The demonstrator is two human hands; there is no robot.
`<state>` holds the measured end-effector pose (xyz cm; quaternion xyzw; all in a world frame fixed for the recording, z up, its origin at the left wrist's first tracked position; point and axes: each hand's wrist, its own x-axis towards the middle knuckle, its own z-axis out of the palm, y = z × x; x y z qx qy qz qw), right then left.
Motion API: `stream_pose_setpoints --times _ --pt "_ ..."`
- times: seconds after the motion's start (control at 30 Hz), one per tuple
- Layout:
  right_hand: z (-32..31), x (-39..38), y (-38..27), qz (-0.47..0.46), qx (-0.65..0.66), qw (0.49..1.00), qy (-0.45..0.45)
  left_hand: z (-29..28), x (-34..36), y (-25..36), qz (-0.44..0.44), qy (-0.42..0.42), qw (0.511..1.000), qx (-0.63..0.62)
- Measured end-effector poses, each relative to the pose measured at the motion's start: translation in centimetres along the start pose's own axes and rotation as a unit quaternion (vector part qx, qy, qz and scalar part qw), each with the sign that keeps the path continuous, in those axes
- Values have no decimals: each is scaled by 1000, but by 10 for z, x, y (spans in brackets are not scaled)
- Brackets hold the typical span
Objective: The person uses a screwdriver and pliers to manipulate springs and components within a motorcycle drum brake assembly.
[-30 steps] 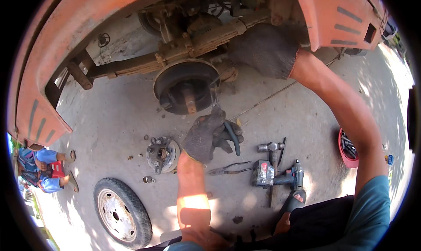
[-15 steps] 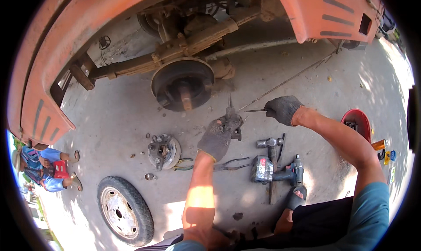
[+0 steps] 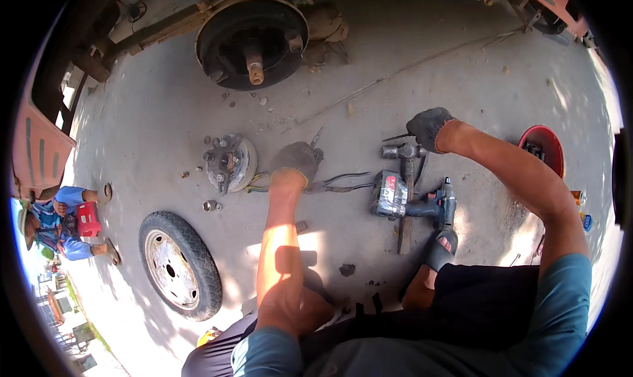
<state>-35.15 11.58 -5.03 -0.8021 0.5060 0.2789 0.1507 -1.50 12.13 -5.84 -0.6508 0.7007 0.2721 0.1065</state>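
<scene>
Squatting on the concrete floor (image 3: 165,120), the person has both gloved hands low. The left hand (image 3: 297,158) rests on the ground by the pliers (image 3: 339,181), just beside the hub (image 3: 229,161); grip cannot be told. The right hand (image 3: 430,128) closes on a thin rod (image 3: 397,138), above the hammer (image 3: 403,154). An impact wrench (image 3: 412,199) lies near the sandalled foot. A wheel (image 3: 179,263) lies left; the brake drum (image 3: 252,42) hangs above.

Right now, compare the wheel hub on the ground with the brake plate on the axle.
The wheel hub lies loose on the concrete, small and grey, with studs pointing up. The brake plate is mounted under the vehicle, larger and dark, with a rusty spindle at its centre. Both are round, dirty metal parts.
</scene>
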Motion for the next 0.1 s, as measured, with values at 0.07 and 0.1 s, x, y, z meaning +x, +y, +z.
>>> stream_pose_setpoints --times 0.07,0.1 --pt "-2 6 -6 -2 -14 1000 -22 -3 -7 -4 13 12 999 50" --pt "3 8 -3 -8 12 1000 -19 -2 -9 -3 21 19 997 74"
